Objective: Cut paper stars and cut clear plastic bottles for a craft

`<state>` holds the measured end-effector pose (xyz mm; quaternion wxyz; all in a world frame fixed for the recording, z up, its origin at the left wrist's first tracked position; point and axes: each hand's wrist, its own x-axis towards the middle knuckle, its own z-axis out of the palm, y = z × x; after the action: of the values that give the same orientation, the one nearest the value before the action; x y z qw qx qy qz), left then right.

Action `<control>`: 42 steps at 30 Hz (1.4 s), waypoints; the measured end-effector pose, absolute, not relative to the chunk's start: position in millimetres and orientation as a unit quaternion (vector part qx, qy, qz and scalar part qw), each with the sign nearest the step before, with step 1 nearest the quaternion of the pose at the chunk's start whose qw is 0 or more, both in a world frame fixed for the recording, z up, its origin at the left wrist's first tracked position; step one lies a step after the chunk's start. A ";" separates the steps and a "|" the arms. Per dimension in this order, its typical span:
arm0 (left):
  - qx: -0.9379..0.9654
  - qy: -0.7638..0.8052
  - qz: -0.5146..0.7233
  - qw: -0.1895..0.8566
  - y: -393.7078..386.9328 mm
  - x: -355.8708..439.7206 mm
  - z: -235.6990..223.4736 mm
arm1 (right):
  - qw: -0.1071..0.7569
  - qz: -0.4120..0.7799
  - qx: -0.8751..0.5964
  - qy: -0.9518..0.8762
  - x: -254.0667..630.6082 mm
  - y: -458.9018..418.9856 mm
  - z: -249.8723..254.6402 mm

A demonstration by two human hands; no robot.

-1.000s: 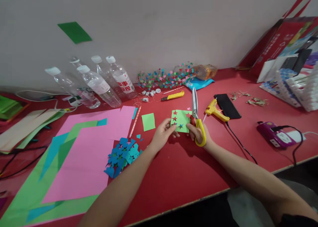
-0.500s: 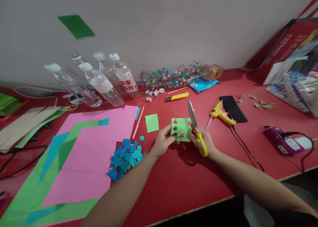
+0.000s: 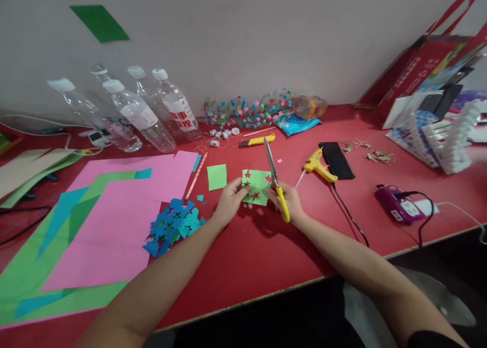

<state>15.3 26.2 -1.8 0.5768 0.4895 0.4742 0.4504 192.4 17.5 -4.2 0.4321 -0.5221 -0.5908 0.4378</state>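
Between my two hands is a light green paper piece (image 3: 259, 181) with several star-shaped holes, the red tabletop showing through them. My left hand (image 3: 229, 202) pinches its left edge, thumb on top. My right hand (image 3: 291, 203) grips the paper's right edge and also holds a pair of scissors (image 3: 282, 202) with yellow handles, blades together and pointing up and away. Left of the paper lies a plain light green square (image 3: 216, 177). A small pink paper star (image 3: 279, 161) rests beyond the scissors.
Blue punched scraps (image 3: 167, 223) lie beside pink sheets (image 3: 102, 231) on the left. Plastic bottles (image 3: 146, 117) stand behind. A star-covered bottle (image 3: 243, 112) lies by the wall. A utility knife (image 3: 258, 140), yellow glue gun (image 3: 318, 168), phone (image 3: 337, 160) and purple power adapter (image 3: 399, 204) are around.
The view has shifted, so the scene sits further left. Both hands keep hold of the green paper, which has tilted slightly. The scissors have swung leftward at the tip in my right hand.
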 end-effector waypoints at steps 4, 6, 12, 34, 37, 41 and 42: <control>0.487 0.478 0.429 0.592 25.0 15.6 -0.3 | 0.452 0.464 -0.533 -0.544 192.2 20.1 -8.1; 0.487 0.480 0.422 0.595 24.0 15.8 0.7 | 0.457 0.481 -0.539 -0.520 191.8 21.5 -8.2; 0.508 0.482 0.414 0.581 21.8 14.7 1.7 | 0.462 0.465 -0.555 -0.512 200.0 31.0 4.6; 0.328 0.345 0.489 0.731 39.3 17.2 50.2 | 0.437 0.487 -0.488 -0.578 200.2 55.9 48.4; 0.326 0.340 0.531 0.704 37.9 44.5 55.0 | 0.498 0.474 -0.479 -0.546 200.3 55.1 50.7; 0.330 0.377 0.595 0.628 35.6 77.2 40.8 | 0.508 0.469 -0.504 -0.518 198.9 46.6 53.8; 0.331 0.390 0.598 0.617 34.6 80.8 34.4 | 0.492 0.471 -0.514 -0.522 198.5 44.3 53.2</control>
<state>80.8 34.6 34.4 0.6169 0.3314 0.3905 0.5976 198.5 44.3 53.2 0.4918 -0.5136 -0.5216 0.4714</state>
